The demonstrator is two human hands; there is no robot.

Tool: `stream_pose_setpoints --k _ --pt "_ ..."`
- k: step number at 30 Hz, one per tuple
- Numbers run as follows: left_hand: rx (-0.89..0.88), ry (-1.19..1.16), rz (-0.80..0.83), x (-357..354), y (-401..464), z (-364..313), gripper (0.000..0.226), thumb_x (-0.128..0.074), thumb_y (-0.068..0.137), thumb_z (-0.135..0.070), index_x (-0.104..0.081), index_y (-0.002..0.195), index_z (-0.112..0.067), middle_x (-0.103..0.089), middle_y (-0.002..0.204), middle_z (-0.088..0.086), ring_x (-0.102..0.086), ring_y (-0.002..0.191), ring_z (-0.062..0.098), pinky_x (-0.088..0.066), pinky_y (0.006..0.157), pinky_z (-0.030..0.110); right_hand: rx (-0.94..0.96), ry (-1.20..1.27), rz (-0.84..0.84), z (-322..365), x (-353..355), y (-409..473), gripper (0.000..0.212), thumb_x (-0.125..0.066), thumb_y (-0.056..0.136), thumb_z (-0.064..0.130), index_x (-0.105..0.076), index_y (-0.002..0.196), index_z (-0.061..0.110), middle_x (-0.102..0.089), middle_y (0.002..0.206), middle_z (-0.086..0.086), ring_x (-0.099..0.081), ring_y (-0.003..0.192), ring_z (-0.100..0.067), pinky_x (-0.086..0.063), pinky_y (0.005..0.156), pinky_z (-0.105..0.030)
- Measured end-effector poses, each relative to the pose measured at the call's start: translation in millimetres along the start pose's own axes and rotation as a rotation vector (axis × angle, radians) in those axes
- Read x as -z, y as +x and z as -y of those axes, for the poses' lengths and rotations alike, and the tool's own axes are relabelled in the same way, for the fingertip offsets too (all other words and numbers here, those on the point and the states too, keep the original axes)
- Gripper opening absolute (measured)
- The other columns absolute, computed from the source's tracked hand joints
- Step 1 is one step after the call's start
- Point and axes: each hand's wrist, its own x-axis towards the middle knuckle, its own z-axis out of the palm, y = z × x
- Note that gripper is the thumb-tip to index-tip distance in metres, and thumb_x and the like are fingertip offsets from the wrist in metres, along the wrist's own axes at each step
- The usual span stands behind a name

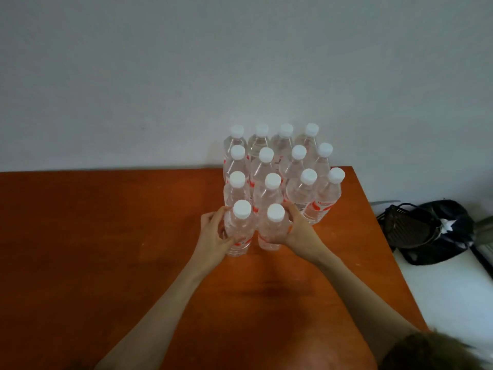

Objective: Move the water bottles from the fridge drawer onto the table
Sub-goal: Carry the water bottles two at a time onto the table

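Note:
Several clear water bottles with white caps and red labels stand upright in rows at the back right of the orange-brown table (106, 249). My left hand (213, 239) is wrapped around the front left bottle (241, 222). My right hand (296, 228) is wrapped around the front right bottle (274, 225). Both of these bottles rest upright on the tabletop, side by side, just in front of the other rows (272, 166). The fridge drawer is out of view.
A pale wall rises right behind the table. To the right, past the table's edge, a black bag (426, 231) with a dark fan-like object lies on a white surface. The left half of the table is bare wood.

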Motion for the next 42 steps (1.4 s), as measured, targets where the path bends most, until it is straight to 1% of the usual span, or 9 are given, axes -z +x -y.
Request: stream_pose_setpoints --k 7,13,17,21,24,28,32,38,42 --pt "0.0 -0.056 0.005 -10 9 2 0.063 -0.067 0.058 -0.056 -0.03 0.11 -0.062 -0.026 0.119 -0.016 -0.036 0.102 -0.018 -0.035 0.078 -0.003 -0.003 -0.076 -0.03 -9 6 9 0.085 -0.081 0.064 0.038 -0.035 0.135 0.031 -0.031 0.143 0.004 -0.036 0.128 -0.018 -0.033 0.108 -0.049" --pt "-0.012 -0.019 -0.058 -17 12 7 0.075 -0.066 0.063 -0.053 -0.033 0.13 -0.041 -0.027 0.121 -0.015 -0.036 0.101 -0.024 -0.033 0.072 -0.01 0.006 0.034 -0.043 -14 4 8 0.079 -0.082 0.061 0.038 -0.034 0.124 0.04 -0.039 0.133 0.009 -0.042 0.117 -0.005 -0.034 0.099 -0.025" --pt "0.031 0.043 -0.12 -20 10 10 0.075 -0.069 0.075 -0.041 -0.033 0.14 -0.031 -0.032 0.136 -0.01 -0.041 0.112 -0.006 -0.036 0.094 0.013 -0.018 0.14 -0.071 -18 -2 8 0.079 -0.082 0.063 0.032 -0.033 0.126 0.032 -0.045 0.13 0.011 -0.045 0.117 -0.005 -0.038 0.093 -0.016" --pt "0.061 0.135 -0.124 -20 5 7 0.073 -0.067 0.079 -0.039 -0.03 0.142 -0.031 -0.029 0.146 -0.005 -0.037 0.128 0.011 -0.033 0.103 0.033 0.012 0.128 -0.038 -16 -2 5 0.074 -0.079 0.069 0.031 -0.033 0.128 0.031 -0.044 0.136 0.007 -0.044 0.123 -0.01 -0.038 0.105 -0.036" --pt "0.123 0.221 -0.075 -21 -6 1 0.074 -0.06 0.081 -0.047 -0.023 0.144 -0.033 -0.026 0.151 -0.002 -0.032 0.135 0.02 -0.033 0.108 0.048 0.071 0.034 -0.005 -15 3 -2 0.074 -0.073 0.074 0.037 -0.03 0.134 0.033 -0.04 0.138 0.01 -0.039 0.122 -0.004 -0.033 0.108 -0.039" --pt "0.133 0.429 -0.158 -26 -41 -3 0.062 -0.045 0.088 -0.051 -0.027 0.142 -0.026 -0.035 0.147 0.001 -0.038 0.132 0.017 -0.035 0.103 0.037 0.099 -0.206 -0.003 -25 7 -24 0.077 -0.056 0.081 0.054 -0.016 0.143 0.033 -0.024 0.152 0.006 -0.027 0.136 -0.013 -0.024 0.109 -0.04" --pt "-0.083 0.595 -0.189 -41 -77 -20 0.051 -0.039 0.091 -0.049 -0.035 0.137 -0.026 -0.042 0.141 -0.003 -0.041 0.122 0.004 -0.031 0.094 0.023 0.026 -0.552 -0.174 -37 21 -57 0.075 -0.038 0.084 0.064 -0.012 0.145 0.029 -0.017 0.155 0.001 -0.017 0.141 -0.021 -0.017 0.112 -0.048" --pt "-0.478 0.745 0.049 -85 -74 -76 0.063 -0.022 0.092 -0.056 -0.011 0.147 -0.026 -0.01 0.156 -0.004 -0.002 0.143 0.01 -0.008 0.117 0.04 -0.075 -0.822 -0.509 -37 62 -146 0.085 -0.007 0.076 0.074 -0.005 0.146 0.028 -0.008 0.156 0.0 -0.001 0.144 -0.019 -0.003 0.114 -0.048" --pt "-0.721 0.863 0.244 -125 -91 -101 0.064 -0.014 0.091 -0.057 -0.006 0.147 -0.028 -0.003 0.157 -0.003 0.006 0.144 0.014 -0.002 0.118 0.041 -0.281 -0.864 -0.703 -40 78 -231 0.079 -0.019 0.082 0.07 -0.004 0.147 0.027 -0.005 0.157 -0.001 0.001 0.144 -0.021 0.0 0.114 -0.051"
